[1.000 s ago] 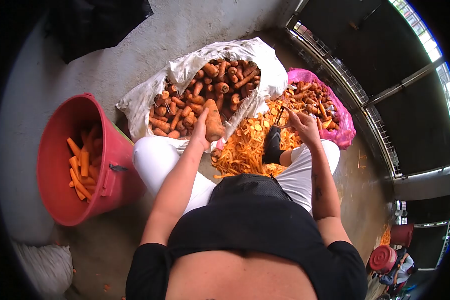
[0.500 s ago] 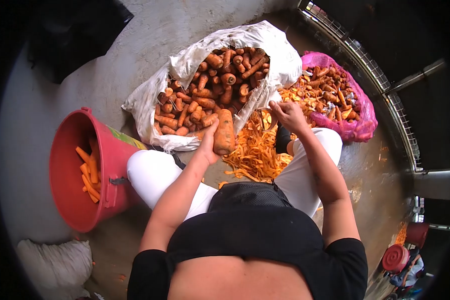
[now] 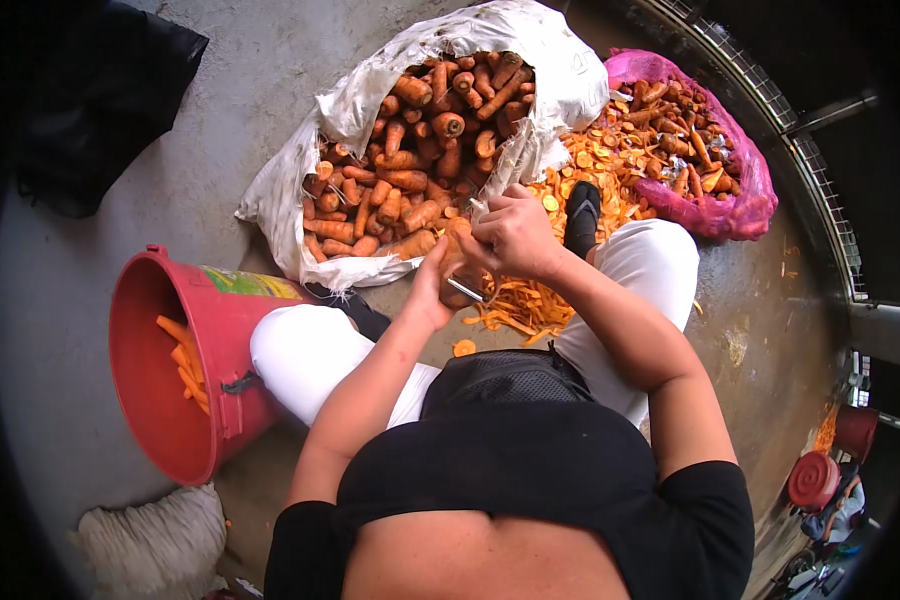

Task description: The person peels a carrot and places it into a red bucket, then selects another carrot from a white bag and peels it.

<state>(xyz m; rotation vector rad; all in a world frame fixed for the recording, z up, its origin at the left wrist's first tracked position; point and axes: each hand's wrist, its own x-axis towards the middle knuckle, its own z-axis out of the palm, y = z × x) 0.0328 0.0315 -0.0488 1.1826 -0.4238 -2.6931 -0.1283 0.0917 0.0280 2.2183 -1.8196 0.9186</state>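
My left hand is wrapped around a thick carrot held above the floor between my knees. Closed over the carrot's upper part, my right hand grips a peeler, whose metal blade lies across the carrot's lower end. Fingers cover much of the carrot and the peeler's handle. Just beyond my hands, a white sack lies open, full of unpeeled carrots. Below them, orange peelings are heaped on the floor.
To the left a red bucket leans over with peeled carrots inside. A pink bag of carrot pieces stands at the right. Black plastic lies far left, a whitish sack near left. Another person is at far right.
My right hand has come in from the right onto the carrot, bringing the peeler against it. The carrot has tilted in my left hand. The whole view has shifted slightly.
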